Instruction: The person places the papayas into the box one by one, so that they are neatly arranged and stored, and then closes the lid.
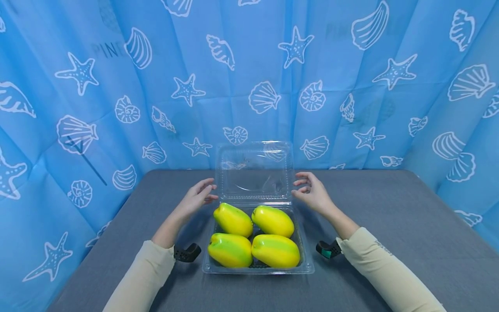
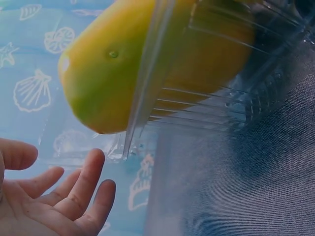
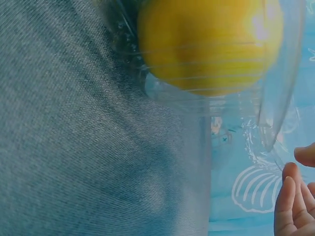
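A clear plastic clamshell box (image 1: 258,271) lies on the table with its lid (image 1: 253,171) standing raised at the back. Inside its base sit several yellow-green fruits that look like papayas (image 1: 276,251), in two rows; one papaya (image 2: 106,69) fills much of the left wrist view. My left hand (image 1: 196,197) is beside the lid's left edge, fingers loosely spread, thumb apart from them. On the other side, my right hand (image 1: 312,190) has its slightly bent fingers at the lid's right edge. Whether those fingertips touch the lid, I cannot tell.
A grey cloth-covered table (image 1: 390,225) spreads beneath the box. Behind it hangs a blue curtain (image 1: 241,65) printed with white shells and starfish. Black straps (image 1: 188,253) are worn at both wrists, near the box's sides.
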`<action>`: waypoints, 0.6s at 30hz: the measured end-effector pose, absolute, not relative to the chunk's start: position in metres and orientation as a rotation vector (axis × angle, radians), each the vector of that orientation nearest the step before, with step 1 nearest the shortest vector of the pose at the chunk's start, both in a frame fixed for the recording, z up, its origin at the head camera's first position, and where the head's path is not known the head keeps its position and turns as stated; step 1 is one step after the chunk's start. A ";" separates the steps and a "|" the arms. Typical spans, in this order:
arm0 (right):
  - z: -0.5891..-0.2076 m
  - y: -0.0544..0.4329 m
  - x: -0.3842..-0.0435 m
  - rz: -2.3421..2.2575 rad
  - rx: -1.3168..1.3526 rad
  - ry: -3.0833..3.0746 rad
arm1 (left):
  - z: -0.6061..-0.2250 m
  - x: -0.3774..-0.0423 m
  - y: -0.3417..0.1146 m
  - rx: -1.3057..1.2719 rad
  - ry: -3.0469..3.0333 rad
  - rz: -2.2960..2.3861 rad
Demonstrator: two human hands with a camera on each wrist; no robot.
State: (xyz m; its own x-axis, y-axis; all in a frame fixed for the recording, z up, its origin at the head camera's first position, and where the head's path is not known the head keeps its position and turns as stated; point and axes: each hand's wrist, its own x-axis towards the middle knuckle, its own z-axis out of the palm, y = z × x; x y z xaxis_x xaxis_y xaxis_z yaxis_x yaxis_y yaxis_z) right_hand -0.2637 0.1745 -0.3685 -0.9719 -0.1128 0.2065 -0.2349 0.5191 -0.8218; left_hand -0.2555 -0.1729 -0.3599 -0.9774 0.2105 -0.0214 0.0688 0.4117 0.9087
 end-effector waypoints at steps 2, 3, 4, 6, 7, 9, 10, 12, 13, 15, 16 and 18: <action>-0.367 0.175 -0.263 1.446 0.304 -2.632 | -0.359 -0.255 -0.173 0.252 2.529 1.616; -0.367 0.175 -0.263 1.444 0.304 -2.634 | -0.359 -0.255 -0.173 0.252 2.530 1.616; -0.366 0.175 -0.262 1.445 0.305 -2.636 | -0.359 -0.255 -0.173 0.248 2.528 1.620; -0.365 0.175 -0.262 1.438 0.300 -2.646 | -0.358 -0.255 -0.172 0.246 2.527 1.622; -0.365 0.175 -0.262 1.431 0.297 -2.651 | -0.358 -0.255 -0.172 0.245 2.526 1.623; -0.364 0.175 -0.261 1.420 0.297 -2.658 | -0.358 -0.255 -0.172 0.240 2.527 1.625; -0.364 0.175 -0.261 1.416 0.299 -2.661 | -0.358 -0.255 -0.171 0.238 2.529 1.623; -0.364 0.175 -0.261 1.407 0.301 -2.667 | -0.357 -0.255 -0.171 0.236 2.527 1.625; -0.364 0.175 -0.261 1.406 0.305 -2.668 | -0.357 -0.255 -0.171 0.237 2.526 1.625; -0.364 0.176 -0.260 1.409 0.313 -2.666 | -0.356 -0.255 -0.171 0.235 2.524 1.627; -0.363 0.176 -0.259 1.413 0.317 -2.664 | -0.356 -0.255 -0.171 0.234 2.523 1.627; -0.362 0.176 -0.258 1.422 0.330 -2.661 | -0.355 -0.255 -0.171 0.234 2.523 1.625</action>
